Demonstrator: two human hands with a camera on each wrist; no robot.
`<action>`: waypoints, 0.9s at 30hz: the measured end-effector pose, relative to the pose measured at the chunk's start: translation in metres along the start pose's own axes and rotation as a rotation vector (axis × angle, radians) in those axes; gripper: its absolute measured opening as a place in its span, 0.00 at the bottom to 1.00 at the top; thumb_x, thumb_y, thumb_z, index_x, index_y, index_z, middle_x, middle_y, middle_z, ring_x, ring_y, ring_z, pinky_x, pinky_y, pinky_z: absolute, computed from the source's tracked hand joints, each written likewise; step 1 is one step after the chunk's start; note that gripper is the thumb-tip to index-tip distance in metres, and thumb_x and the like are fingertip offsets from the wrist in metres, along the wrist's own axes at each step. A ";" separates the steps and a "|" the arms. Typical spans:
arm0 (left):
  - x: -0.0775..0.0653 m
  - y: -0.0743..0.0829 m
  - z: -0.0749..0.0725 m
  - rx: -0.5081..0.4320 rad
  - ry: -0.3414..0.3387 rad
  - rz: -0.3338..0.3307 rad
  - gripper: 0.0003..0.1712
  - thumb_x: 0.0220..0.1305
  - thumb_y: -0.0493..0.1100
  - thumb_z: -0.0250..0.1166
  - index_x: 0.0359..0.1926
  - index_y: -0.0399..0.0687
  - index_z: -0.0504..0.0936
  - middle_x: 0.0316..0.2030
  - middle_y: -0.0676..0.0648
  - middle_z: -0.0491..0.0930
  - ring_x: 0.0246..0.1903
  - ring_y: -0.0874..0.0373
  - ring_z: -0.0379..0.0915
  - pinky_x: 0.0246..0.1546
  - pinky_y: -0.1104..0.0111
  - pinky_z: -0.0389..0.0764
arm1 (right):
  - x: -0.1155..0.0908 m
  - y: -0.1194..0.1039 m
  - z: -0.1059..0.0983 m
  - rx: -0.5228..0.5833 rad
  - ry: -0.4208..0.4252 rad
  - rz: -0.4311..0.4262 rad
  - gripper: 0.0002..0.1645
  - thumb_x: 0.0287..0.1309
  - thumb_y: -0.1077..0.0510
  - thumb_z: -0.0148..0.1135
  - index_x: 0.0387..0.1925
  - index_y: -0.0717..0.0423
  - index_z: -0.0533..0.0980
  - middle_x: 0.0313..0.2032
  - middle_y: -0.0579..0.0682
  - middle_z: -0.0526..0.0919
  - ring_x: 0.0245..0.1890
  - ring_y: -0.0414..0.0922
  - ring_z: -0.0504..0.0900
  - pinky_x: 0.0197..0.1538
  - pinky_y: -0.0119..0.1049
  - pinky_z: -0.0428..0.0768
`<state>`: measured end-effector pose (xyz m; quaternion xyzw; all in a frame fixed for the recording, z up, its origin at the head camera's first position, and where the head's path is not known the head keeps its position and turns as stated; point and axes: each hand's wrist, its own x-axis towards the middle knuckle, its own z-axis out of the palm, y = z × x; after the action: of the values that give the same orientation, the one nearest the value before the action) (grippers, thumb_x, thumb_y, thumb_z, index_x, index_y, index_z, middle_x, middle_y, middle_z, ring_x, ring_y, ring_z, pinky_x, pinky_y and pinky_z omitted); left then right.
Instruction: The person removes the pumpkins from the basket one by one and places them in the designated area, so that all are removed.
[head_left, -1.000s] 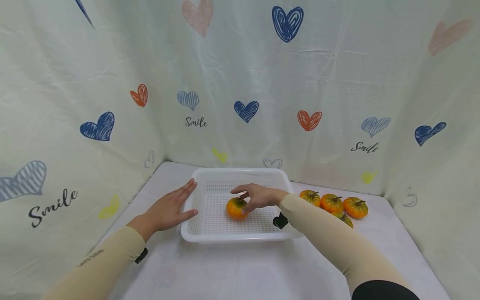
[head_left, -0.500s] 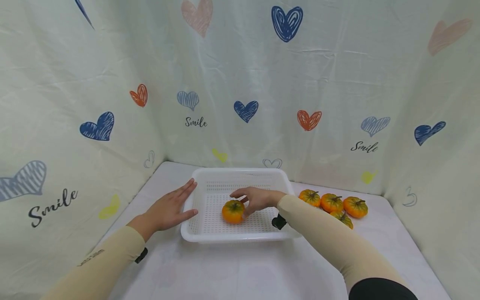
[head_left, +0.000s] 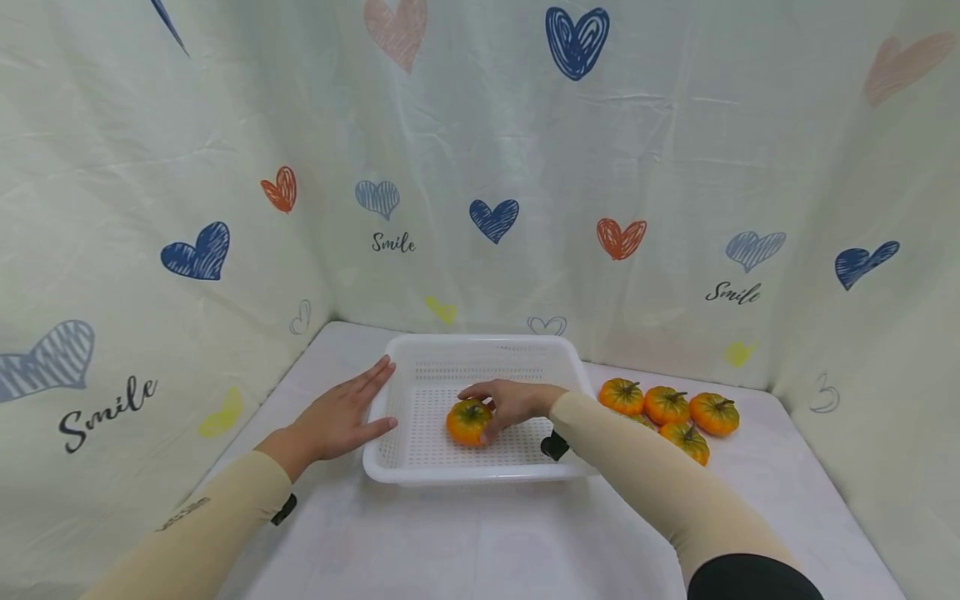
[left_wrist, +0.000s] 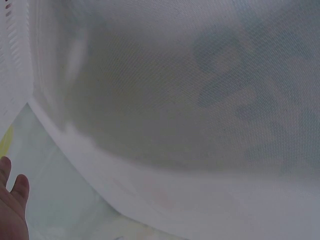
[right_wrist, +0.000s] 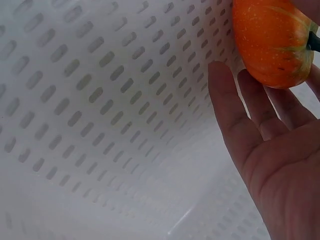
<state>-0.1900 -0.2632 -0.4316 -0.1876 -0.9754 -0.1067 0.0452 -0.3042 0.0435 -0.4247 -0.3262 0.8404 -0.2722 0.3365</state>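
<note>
A small orange pumpkin (head_left: 465, 425) with a green-tinged top sits on the perforated floor of a white plastic basket (head_left: 480, 476). My right hand (head_left: 517, 402) reaches in from the right and holds it, thumb on the near side and fingers around the far side. Up close in the right wrist view, the same pumpkin (right_wrist: 272, 42) lies between the thumb and the fingers of the right hand (right_wrist: 285, 155). My left hand (head_left: 337, 419) lies with straight, spread fingers against the basket's left rim. Only part of the left hand (left_wrist: 12, 210) enters the left wrist view.
Several more pumpkins (head_left: 666, 406) stand grouped on the white table (head_left: 420, 542), right of the basket, partly behind the right sleeve (head_left: 637, 475). A curtain (head_left: 675, 167) printed with hearts encloses the back and sides of the table.
The pumpkin in the basket has shifted slightly left. My right hand has followed it, and its fingers now reach over and around it. The left hand has stayed at the rim.
</note>
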 end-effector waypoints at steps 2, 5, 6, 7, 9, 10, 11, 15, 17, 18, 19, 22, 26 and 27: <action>0.001 0.000 0.000 0.002 -0.005 -0.005 0.51 0.69 0.64 0.57 0.79 0.42 0.46 0.79 0.44 0.42 0.74 0.45 0.48 0.68 0.47 0.60 | 0.000 0.000 0.001 -0.036 0.003 -0.001 0.48 0.47 0.57 0.80 0.70 0.42 0.68 0.63 0.44 0.72 0.57 0.47 0.72 0.60 0.39 0.75; 0.001 0.000 0.000 0.000 -0.008 -0.009 0.51 0.69 0.64 0.57 0.79 0.43 0.46 0.79 0.44 0.42 0.74 0.44 0.49 0.68 0.46 0.60 | 0.001 0.001 0.002 -0.059 0.003 0.002 0.48 0.47 0.56 0.79 0.70 0.38 0.68 0.62 0.43 0.72 0.57 0.46 0.72 0.61 0.41 0.74; 0.001 0.000 0.000 -0.003 -0.008 -0.011 0.51 0.69 0.64 0.57 0.79 0.43 0.46 0.79 0.44 0.42 0.74 0.44 0.49 0.68 0.45 0.60 | 0.002 0.001 0.002 -0.063 0.002 0.001 0.48 0.47 0.56 0.79 0.70 0.37 0.69 0.61 0.43 0.72 0.57 0.46 0.72 0.61 0.41 0.74; 0.001 0.000 0.001 -0.004 -0.008 -0.011 0.51 0.69 0.64 0.58 0.79 0.43 0.46 0.79 0.44 0.42 0.74 0.44 0.49 0.68 0.45 0.60 | 0.002 0.001 0.003 -0.066 0.001 -0.001 0.48 0.47 0.56 0.79 0.69 0.37 0.69 0.61 0.44 0.72 0.57 0.46 0.72 0.61 0.41 0.74; 0.001 -0.001 0.001 0.001 -0.007 -0.010 0.51 0.69 0.64 0.58 0.79 0.43 0.46 0.79 0.44 0.42 0.74 0.44 0.49 0.68 0.46 0.60 | 0.003 0.002 0.003 -0.071 -0.001 -0.006 0.47 0.47 0.56 0.80 0.69 0.35 0.69 0.59 0.44 0.73 0.56 0.46 0.72 0.60 0.41 0.74; 0.002 -0.001 0.002 0.003 -0.006 -0.009 0.51 0.69 0.64 0.58 0.79 0.43 0.46 0.79 0.45 0.42 0.74 0.45 0.49 0.68 0.46 0.61 | 0.004 0.003 0.003 -0.073 -0.001 -0.009 0.47 0.47 0.56 0.80 0.68 0.35 0.70 0.59 0.44 0.73 0.56 0.46 0.72 0.60 0.40 0.74; 0.002 -0.002 0.002 0.005 -0.005 -0.008 0.51 0.69 0.64 0.58 0.79 0.43 0.47 0.79 0.45 0.43 0.74 0.45 0.50 0.68 0.46 0.61 | 0.005 0.003 0.004 -0.073 -0.002 -0.013 0.47 0.47 0.56 0.80 0.68 0.34 0.70 0.58 0.44 0.73 0.56 0.46 0.73 0.60 0.40 0.74; 0.002 -0.002 0.003 0.008 -0.001 -0.005 0.51 0.69 0.64 0.58 0.79 0.43 0.47 0.79 0.45 0.43 0.74 0.45 0.49 0.68 0.46 0.60 | 0.005 0.003 0.004 -0.076 -0.002 -0.015 0.46 0.46 0.55 0.80 0.68 0.33 0.70 0.57 0.44 0.73 0.54 0.45 0.73 0.58 0.39 0.75; 0.001 -0.002 0.003 0.008 -0.001 -0.004 0.51 0.69 0.64 0.58 0.79 0.42 0.47 0.79 0.44 0.43 0.74 0.45 0.49 0.68 0.46 0.60 | 0.005 0.003 0.004 -0.082 -0.001 -0.016 0.47 0.46 0.54 0.80 0.68 0.33 0.70 0.58 0.44 0.73 0.54 0.45 0.73 0.58 0.39 0.75; 0.001 -0.002 0.003 0.007 0.000 -0.004 0.51 0.69 0.64 0.58 0.79 0.42 0.47 0.79 0.44 0.43 0.74 0.45 0.49 0.68 0.46 0.60 | 0.005 0.003 0.004 -0.085 0.000 -0.017 0.47 0.46 0.53 0.80 0.68 0.34 0.70 0.58 0.44 0.73 0.54 0.45 0.73 0.58 0.39 0.75; 0.001 -0.002 0.003 0.007 0.000 -0.003 0.51 0.69 0.64 0.58 0.79 0.42 0.47 0.79 0.44 0.43 0.74 0.45 0.49 0.68 0.46 0.60 | 0.005 0.002 0.004 -0.087 0.002 -0.018 0.46 0.46 0.53 0.80 0.68 0.34 0.70 0.58 0.44 0.73 0.54 0.45 0.73 0.59 0.39 0.75; 0.001 -0.003 0.003 0.006 0.002 -0.002 0.51 0.69 0.63 0.58 0.79 0.42 0.47 0.79 0.44 0.43 0.74 0.45 0.49 0.68 0.46 0.60 | 0.005 0.002 0.004 -0.087 0.011 -0.023 0.45 0.47 0.53 0.80 0.67 0.34 0.71 0.58 0.44 0.74 0.54 0.45 0.73 0.59 0.40 0.74; 0.002 -0.003 0.004 0.006 0.003 -0.002 0.51 0.69 0.64 0.58 0.79 0.42 0.47 0.79 0.44 0.43 0.74 0.45 0.49 0.68 0.46 0.60 | 0.006 0.001 0.003 -0.091 0.026 -0.033 0.45 0.47 0.53 0.80 0.67 0.34 0.71 0.58 0.44 0.74 0.54 0.45 0.73 0.61 0.41 0.73; 0.002 -0.003 0.004 0.006 0.002 -0.003 0.51 0.69 0.64 0.58 0.79 0.43 0.47 0.79 0.44 0.43 0.74 0.45 0.49 0.68 0.46 0.60 | 0.006 0.002 0.003 -0.093 0.031 -0.037 0.44 0.47 0.52 0.80 0.67 0.35 0.71 0.58 0.44 0.74 0.55 0.45 0.72 0.61 0.41 0.73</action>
<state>-0.1929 -0.2644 -0.4355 -0.1858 -0.9760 -0.1040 0.0465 -0.3062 0.0394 -0.4299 -0.3525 0.8512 -0.2441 0.3027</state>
